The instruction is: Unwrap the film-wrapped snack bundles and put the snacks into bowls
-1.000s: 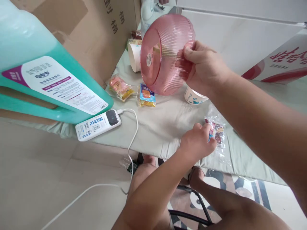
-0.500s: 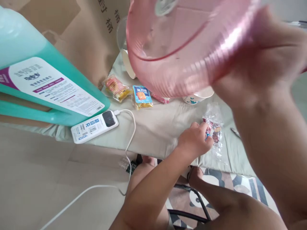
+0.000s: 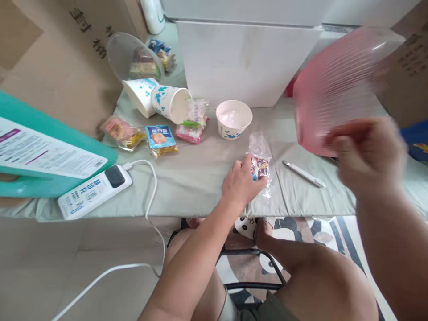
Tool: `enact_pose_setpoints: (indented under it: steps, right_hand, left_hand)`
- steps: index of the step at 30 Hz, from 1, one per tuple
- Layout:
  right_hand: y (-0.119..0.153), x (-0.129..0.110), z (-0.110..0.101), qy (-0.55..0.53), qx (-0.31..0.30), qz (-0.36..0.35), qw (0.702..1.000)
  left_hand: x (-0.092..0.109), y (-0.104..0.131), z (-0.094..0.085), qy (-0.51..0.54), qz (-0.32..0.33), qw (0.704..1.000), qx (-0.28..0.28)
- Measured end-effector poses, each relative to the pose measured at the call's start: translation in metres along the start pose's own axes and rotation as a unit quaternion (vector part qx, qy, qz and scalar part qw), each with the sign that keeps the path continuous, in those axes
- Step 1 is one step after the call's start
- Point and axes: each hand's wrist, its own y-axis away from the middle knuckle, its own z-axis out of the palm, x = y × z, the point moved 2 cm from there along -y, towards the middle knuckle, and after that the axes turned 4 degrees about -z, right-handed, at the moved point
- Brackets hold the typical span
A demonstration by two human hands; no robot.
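My right hand (image 3: 371, 151), somewhat blurred, is raised at the right and grips the edge of a pink see-through ribbed plastic bowl (image 3: 331, 89). The bowl is tilted on its side above the table. My left hand (image 3: 242, 180) rests on the cloth, its fingers closed on a small printed snack packet (image 3: 260, 168). Around that packet lies a crinkled clear plastic wrapper (image 3: 259, 142). Just beyond my left hand stands a paper bowl (image 3: 234, 119) with something pale inside. A slim white tool (image 3: 304, 174) lies between my two hands.
Two paper cups (image 3: 170, 103) lie tipped at the back left, near several snack packets (image 3: 162, 138) and a clear plastic tub (image 3: 132, 55). A green jug (image 3: 60, 156) and a white power bank (image 3: 95, 191) with its cable line the left edge. A white panel (image 3: 240, 62) stands behind.
The pink bowl has moved from close in front of the camera to the right with my right hand. My left hand stays on the packet. The view has shifted, showing more of the table.
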Motion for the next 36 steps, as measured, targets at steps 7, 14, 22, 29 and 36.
enact_pose_setpoints:
  steps: [7,14,22,29,36]
  right_hand:
    - [0.014,0.034,0.046,0.147,-0.130,-0.082,0.977]
    - [0.024,0.057,0.061,0.181,-0.208,-0.073,0.959]
    - [-0.042,-0.066,0.093,0.067,-0.180,-0.218,0.957]
    - [-0.134,-0.191,0.237,0.152,-0.296,-0.303,0.893]
    - [-0.158,-0.220,0.232,0.199,-0.232,-0.304,0.902]
  left_hand:
    - [0.007,-0.003,0.009,-0.023,0.021,0.998,0.051]
    - [0.008,0.008,0.009,-0.090,-0.005,0.994,0.054]
    - [0.001,0.005,0.002,-0.047,-0.007,0.999,0.024]
    - [-0.009,0.006,0.003,-0.038,0.024,0.999,0.013]
    - [-0.011,0.010,0.001,-0.038,0.039,0.999,0.005]
